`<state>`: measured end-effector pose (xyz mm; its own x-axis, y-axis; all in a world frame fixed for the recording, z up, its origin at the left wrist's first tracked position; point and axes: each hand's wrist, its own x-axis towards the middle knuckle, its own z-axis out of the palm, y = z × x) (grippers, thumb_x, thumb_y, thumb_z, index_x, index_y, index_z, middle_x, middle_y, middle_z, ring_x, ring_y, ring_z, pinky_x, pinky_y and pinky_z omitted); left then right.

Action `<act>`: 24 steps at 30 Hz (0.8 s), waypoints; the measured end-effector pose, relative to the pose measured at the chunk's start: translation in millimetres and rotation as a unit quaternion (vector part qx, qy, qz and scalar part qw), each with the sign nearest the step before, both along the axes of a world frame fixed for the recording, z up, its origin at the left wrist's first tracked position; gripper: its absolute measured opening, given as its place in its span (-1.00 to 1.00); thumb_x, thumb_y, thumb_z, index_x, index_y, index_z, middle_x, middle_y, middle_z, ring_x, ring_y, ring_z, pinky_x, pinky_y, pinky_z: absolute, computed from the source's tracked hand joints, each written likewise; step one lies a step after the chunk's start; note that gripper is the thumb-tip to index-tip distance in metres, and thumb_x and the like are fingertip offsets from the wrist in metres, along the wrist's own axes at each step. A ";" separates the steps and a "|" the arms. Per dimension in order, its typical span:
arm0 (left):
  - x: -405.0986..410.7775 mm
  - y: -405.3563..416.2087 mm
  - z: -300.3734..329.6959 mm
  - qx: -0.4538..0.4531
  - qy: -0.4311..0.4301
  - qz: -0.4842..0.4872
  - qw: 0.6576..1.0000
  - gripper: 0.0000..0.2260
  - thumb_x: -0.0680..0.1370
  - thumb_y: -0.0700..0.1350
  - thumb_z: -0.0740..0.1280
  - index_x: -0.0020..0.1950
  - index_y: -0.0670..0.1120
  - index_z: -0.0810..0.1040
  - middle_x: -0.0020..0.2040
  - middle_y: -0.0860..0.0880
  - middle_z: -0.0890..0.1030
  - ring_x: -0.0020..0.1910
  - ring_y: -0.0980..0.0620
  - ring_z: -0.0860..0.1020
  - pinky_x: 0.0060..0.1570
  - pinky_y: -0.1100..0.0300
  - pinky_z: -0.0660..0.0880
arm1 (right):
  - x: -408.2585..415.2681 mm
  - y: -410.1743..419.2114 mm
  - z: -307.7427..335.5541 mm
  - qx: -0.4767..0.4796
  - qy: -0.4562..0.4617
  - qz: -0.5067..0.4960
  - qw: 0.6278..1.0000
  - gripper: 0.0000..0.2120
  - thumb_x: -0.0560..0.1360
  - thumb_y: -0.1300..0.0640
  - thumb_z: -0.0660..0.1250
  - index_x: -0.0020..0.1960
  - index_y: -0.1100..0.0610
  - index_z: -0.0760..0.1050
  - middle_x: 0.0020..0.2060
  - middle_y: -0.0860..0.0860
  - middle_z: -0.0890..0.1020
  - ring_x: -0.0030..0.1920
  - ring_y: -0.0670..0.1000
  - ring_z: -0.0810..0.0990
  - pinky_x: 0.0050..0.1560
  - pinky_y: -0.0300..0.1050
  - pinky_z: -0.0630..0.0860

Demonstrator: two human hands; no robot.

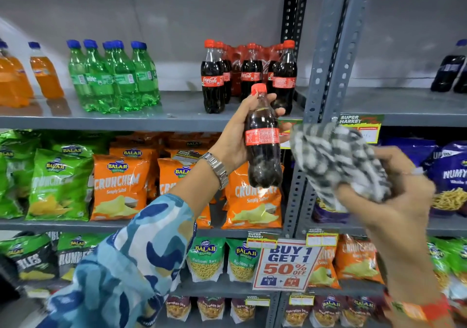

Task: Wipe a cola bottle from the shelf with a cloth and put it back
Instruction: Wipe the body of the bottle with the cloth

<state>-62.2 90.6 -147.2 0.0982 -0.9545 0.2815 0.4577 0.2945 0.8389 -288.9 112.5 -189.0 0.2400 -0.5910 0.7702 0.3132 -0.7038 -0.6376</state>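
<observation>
My left hand [233, 135] grips a small cola bottle [262, 140] with a red cap and red label, held upright in front of the shelves. My right hand [384, 188] clutches a bunched black-and-white checked cloth [336, 158] just to the right of the bottle, a small gap between them. Behind the held bottle, several more cola bottles [249, 75] stand on the grey upper shelf [151, 120].
Green soda bottles [113, 75] and orange ones [30, 75] fill the left of the upper shelf. Grey slotted uprights [326, 75] divide the shelving. Snack bags [118, 186] line the lower shelves, and a "Buy 1 Get 1" sign [285, 264] hangs below.
</observation>
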 end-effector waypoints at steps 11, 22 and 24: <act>-4.0 -5.6 6.4 -0.015 0.000 -0.004 1.000 -0.71 0.55 0.13 0.14 0.03 -0.03 0.51 -0.13 -0.04 0.63 -0.11 -0.14 0.60 -0.05 -0.04 0.51 | 45.9 -5.9 -14.4 -0.359 0.247 -0.339 0.834 -0.37 0.36 0.28 0.54 0.41 0.26 0.50 0.20 0.25 0.55 0.21 0.18 0.44 0.30 0.08 0.51; 10.7 -7.0 7.9 -0.030 0.014 -0.012 0.999 -0.75 0.54 0.08 0.16 -0.01 -0.03 0.54 -0.13 -0.05 0.65 -0.10 -0.13 0.60 0.12 -0.12 0.47 | 17.5 24.4 -42.4 -0.399 0.255 -0.255 0.843 -0.61 0.31 0.35 0.31 0.06 0.24 0.76 -0.02 0.14 0.77 0.07 0.11 0.57 0.13 -0.01 0.64; 8.8 -7.8 6.6 -0.028 0.007 -0.014 0.999 -0.74 0.55 0.08 0.14 -0.01 -0.03 0.54 -0.12 -0.05 0.65 -0.08 -0.13 0.60 0.15 -0.14 0.44 | 24.4 24.8 -27.3 -0.393 0.213 -0.294 0.845 -0.60 0.40 0.37 0.24 0.15 0.28 0.72 0.11 0.20 0.74 0.18 0.16 0.56 0.32 -0.01 0.49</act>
